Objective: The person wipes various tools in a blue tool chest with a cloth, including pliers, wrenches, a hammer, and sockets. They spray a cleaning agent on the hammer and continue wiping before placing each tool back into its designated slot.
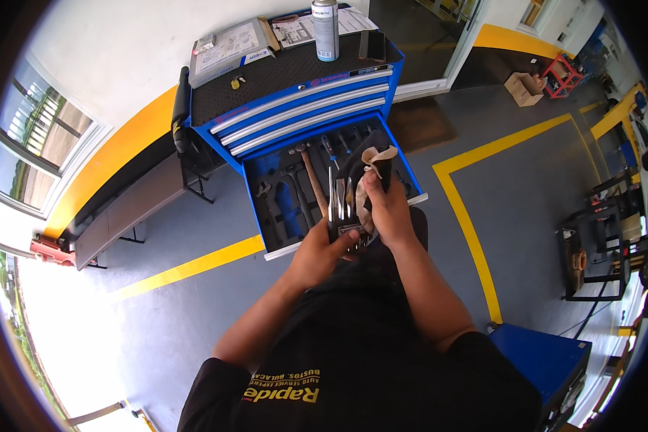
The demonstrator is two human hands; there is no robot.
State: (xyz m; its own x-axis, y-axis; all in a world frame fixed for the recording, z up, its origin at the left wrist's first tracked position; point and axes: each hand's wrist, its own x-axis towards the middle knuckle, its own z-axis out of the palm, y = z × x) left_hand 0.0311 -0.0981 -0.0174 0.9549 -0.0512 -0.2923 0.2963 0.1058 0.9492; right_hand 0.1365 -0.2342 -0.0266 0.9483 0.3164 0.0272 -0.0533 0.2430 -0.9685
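Note:
Over the open drawer [272, 254] of a blue tool cabinet, my left hand [314, 256] grips a black holder with several slim, shiny metal tools [340, 196] in it. The thumb presses on its lower end; I cannot make out the exact kind of these tools. My right hand [391, 213] is closed round a crumpled beige rag [379, 156], which hangs down against the holder's right side. Beneath my hands, the drawer's dark insert bears a hammer with a wooden handle [314, 178] and a screwdriver [329, 149]. My hands and the holder hide part of the drawer.
On the cabinet's black top [281, 85] stand a spray can [325, 32], a flat box [230, 52], keys [235, 83] and a phone [372, 46]. A low bench [133, 209] runs along the left wall. A blue cabinet [536, 360] stands close by at lower right.

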